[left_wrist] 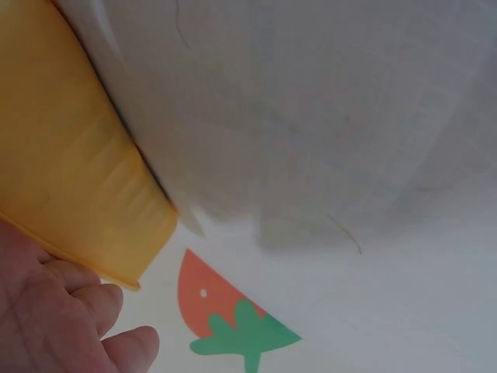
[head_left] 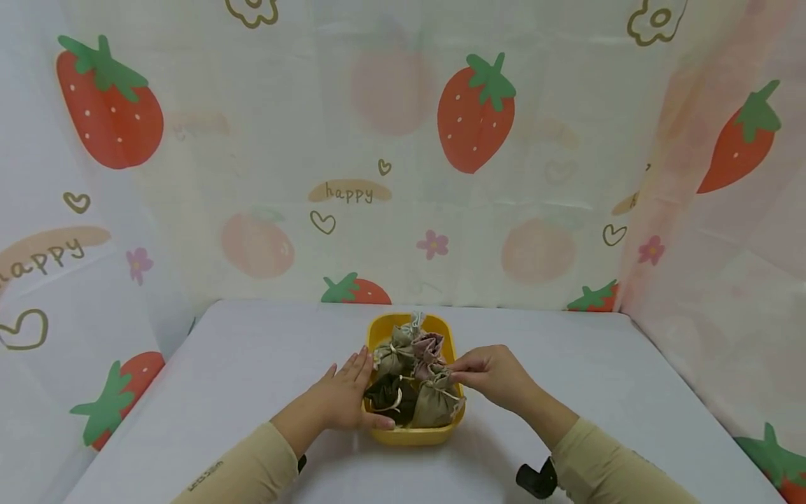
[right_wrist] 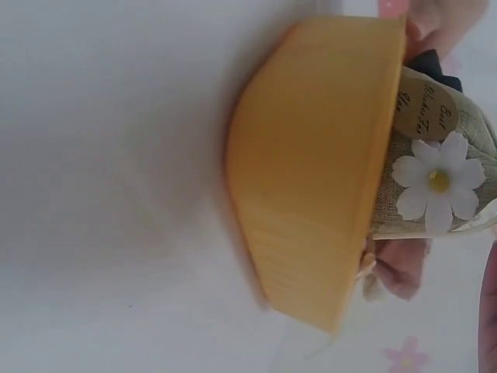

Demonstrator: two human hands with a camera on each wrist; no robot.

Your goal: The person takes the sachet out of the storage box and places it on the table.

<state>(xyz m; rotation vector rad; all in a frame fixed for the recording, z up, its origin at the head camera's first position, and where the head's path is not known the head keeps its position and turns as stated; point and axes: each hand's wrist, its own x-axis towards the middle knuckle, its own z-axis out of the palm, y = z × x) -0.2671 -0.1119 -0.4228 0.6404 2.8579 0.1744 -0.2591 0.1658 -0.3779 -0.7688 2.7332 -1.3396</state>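
A yellow plastic basket [head_left: 412, 438] stands on the table, filled with several small drawstring pouches. My left hand [head_left: 340, 397] rests along its left rim, fingers extended and thumb over the front corner. With thumb and fingertips, my right hand [head_left: 497, 374] pinches the gathered neck of a tan pouch [head_left: 433, 407] at the front right. That pouch carries a white flower [right_wrist: 439, 180] and a round paper tag [right_wrist: 425, 109] in the right wrist view. Beside it lies a black pouch [head_left: 390, 399]. Behind them are a khaki pouch [head_left: 393, 358] and a pink pouch [head_left: 428, 346].
The white tabletop [head_left: 271, 350] spreads around the basket. A strawberry-printed curtain [head_left: 390, 154] encloses the back and sides. One black device [head_left: 536, 480] sits beneath my right forearm.
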